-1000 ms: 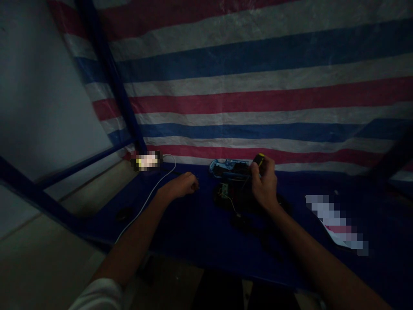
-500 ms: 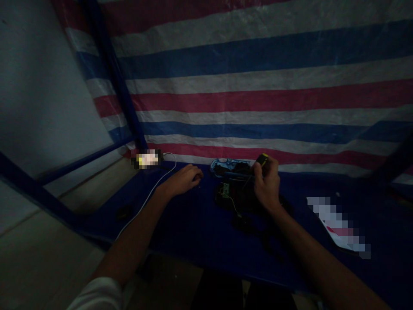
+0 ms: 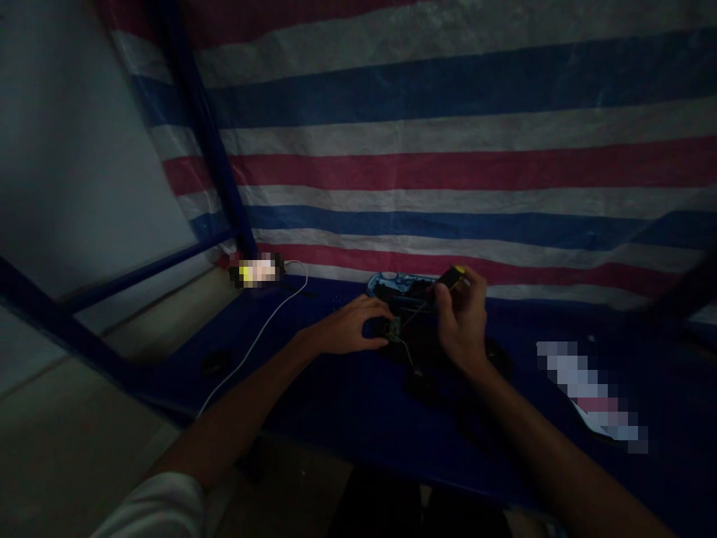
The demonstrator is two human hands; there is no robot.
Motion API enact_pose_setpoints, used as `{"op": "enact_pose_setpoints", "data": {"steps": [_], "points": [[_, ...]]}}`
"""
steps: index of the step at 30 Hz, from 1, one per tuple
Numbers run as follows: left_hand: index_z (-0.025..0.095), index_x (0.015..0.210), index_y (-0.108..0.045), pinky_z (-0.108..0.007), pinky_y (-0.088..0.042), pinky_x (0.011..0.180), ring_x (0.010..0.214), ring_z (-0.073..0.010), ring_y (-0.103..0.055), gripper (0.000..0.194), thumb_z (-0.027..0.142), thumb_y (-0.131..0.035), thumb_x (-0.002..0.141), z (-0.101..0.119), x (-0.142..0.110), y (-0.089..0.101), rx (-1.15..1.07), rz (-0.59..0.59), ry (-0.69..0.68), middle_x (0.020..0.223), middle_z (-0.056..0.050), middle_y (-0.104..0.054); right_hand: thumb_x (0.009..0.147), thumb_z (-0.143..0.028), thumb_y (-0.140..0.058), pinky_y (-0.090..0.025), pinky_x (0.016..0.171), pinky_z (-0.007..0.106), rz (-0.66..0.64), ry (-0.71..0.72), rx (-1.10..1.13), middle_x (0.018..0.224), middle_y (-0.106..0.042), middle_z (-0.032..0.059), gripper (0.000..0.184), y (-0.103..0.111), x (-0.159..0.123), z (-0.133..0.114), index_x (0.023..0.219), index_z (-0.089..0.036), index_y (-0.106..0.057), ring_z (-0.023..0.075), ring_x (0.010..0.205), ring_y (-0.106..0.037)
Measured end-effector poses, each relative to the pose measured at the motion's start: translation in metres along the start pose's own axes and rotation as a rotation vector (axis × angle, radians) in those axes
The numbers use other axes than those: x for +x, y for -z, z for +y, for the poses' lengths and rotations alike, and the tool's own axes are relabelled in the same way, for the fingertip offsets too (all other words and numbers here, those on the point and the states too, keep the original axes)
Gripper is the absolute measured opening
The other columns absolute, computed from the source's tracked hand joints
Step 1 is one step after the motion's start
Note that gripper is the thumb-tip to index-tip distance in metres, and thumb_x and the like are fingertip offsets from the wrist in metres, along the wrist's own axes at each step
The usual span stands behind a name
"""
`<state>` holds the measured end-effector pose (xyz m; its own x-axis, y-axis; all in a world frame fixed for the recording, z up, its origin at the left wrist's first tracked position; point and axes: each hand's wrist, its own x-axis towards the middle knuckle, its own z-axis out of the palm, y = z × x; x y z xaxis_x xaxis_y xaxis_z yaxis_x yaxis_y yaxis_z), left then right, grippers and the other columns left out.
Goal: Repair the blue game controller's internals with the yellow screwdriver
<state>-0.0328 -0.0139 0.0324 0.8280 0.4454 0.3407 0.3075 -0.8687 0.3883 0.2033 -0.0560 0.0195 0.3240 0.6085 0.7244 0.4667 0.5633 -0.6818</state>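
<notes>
Gripping the black screwdriver with the yellow-tipped handle (image 3: 456, 278), your right hand (image 3: 462, 321) stays closed around it at the upper right of the work; its thin metal shaft (image 3: 417, 315) slants down and left toward the small green circuit board (image 3: 393, 327); your left hand (image 3: 347, 330) lies open, nearer the board on its left side, with loosely curved fingers (image 3: 373, 323) just beside it; low light prevents confirming contact; the board's long axis cannot be told; a thin pale wire (image 3: 408, 353) runs down from the board; a blue-and-black moulded plastic casing (image 3: 395, 285) lies beyond it; a thin white cable (image 3: 263, 336) crosses the dark blue tabletop (image 3: 336, 418) toward a pixelated object (image 3: 258, 270); a red, white and blue striped tarpaulin (image 3: 448, 172) hangs behind.
</notes>
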Motion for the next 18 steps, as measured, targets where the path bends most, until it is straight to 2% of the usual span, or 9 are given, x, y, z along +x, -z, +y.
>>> {"op": "enact_pose_setpoints", "data": {"steps": [3,7,12,18], "points": [[0.023,0.125,-0.066,-0.043,-0.04,0.114,0.127,-0.0245,-0.056,0.033,0.034,-0.071,0.094,-0.002,0.001,-0.005,-0.012,-0.005,-0.024,0.135,-0.009,-0.063,0.098,-0.047,-0.058,-0.058,0.091,0.045,-0.066,0.033,0.056,0.12,-0.068,0.0109,0.052,-0.004,-0.007,-0.005,0.142,-0.025,-0.041,0.0242,0.103,-0.071],[0.023,0.123,-0.068,-0.042,-0.04,0.116,0.13,-0.024,-0.055,0.028,0.034,-0.067,0.097,-0.003,0.0,-0.01,-0.03,0.004,-0.032,0.137,-0.009,-0.062,0.098,-0.046,-0.059,-0.059,0.094,0.046,-0.131,0.078,-0.025,0.131,-0.064,0.0135,0.052,-0.004,-0.012,-0.01,0.143,-0.025,-0.043,0.0259,0.11,-0.07],[0.023,0.121,-0.069,-0.045,-0.039,0.118,0.14,-0.0271,-0.049,0.027,0.033,-0.068,0.096,-0.001,0.0,-0.014,0.0,0.041,-0.007,0.147,-0.012,-0.053,0.099,-0.045,-0.059,-0.06,0.097,0.046,-0.193,0.153,-0.085,0.132,-0.063,0.014,0.051,-0.004,-0.013,-0.011,0.143,-0.024,-0.044,0.0262,0.115,-0.069],[0.024,0.124,-0.066,-0.045,-0.044,0.114,0.129,-0.025,-0.056,0.028,0.03,-0.065,0.097,0.002,0.001,-0.015,0.005,0.034,-0.02,0.137,-0.009,-0.064,0.099,-0.045,-0.058,-0.062,0.095,0.045,-0.215,0.179,-0.096,0.131,-0.065,0.0135,0.049,-0.005,-0.014,-0.013,0.142,-0.025,-0.044,0.0261,0.114,-0.07]]}}
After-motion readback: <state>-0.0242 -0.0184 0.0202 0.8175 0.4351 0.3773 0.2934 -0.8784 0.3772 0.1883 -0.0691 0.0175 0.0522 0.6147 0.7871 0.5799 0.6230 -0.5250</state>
